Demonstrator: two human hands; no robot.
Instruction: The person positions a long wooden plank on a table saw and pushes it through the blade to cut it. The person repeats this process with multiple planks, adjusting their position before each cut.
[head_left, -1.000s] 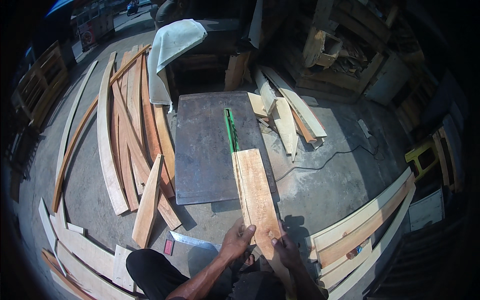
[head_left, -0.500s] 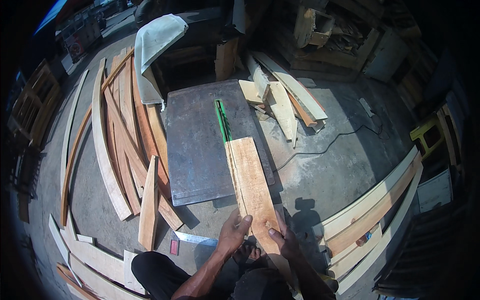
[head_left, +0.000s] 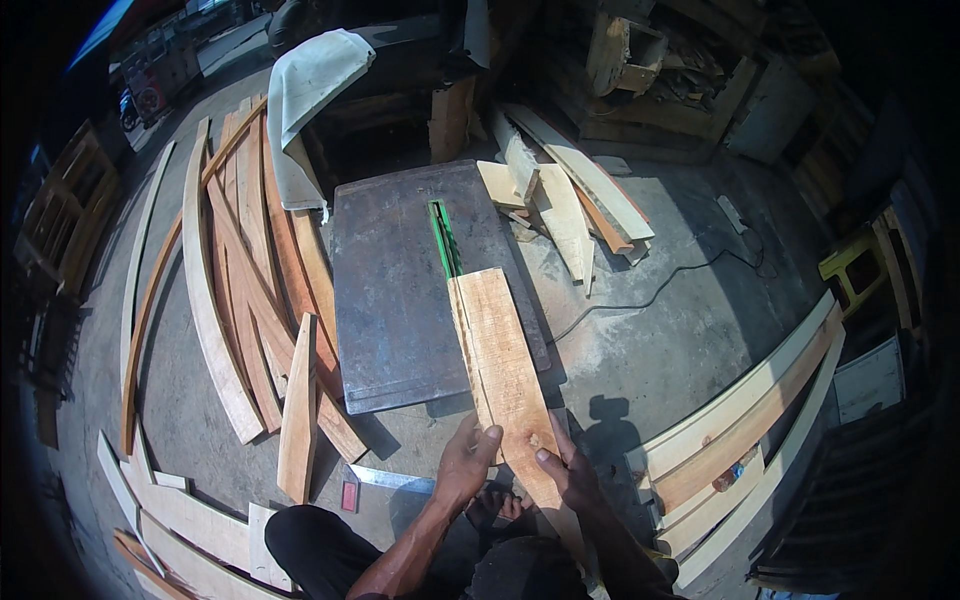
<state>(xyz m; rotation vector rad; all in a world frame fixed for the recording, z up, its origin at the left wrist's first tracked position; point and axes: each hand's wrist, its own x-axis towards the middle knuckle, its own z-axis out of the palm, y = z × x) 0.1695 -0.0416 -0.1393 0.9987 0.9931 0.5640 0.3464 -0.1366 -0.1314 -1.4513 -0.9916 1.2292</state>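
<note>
A long wooden board [head_left: 505,360] runs from between my knees up onto a dark metal saw table [head_left: 385,260]. Its far end lies against the near end of the green-edged slot [head_left: 443,235], where the blade itself is hard to make out. My left hand [head_left: 470,458] grips the board's left edge, thumb on top. On the right edge my right hand [head_left: 567,475] holds it the same way, thumb beside a knot. Along the board's left side runs a dark lengthwise line.
Long planks [head_left: 240,260] lie heaped left of the table. Offcuts [head_left: 565,215] are piled beyond its right side, and a black cable [head_left: 650,300] crosses the floor. More boards [head_left: 740,430] rest at the right. A try square [head_left: 390,479] lies near my left knee.
The board's far end has shifted slightly forward on the table. Both hands keep their grip and have barely moved.
</note>
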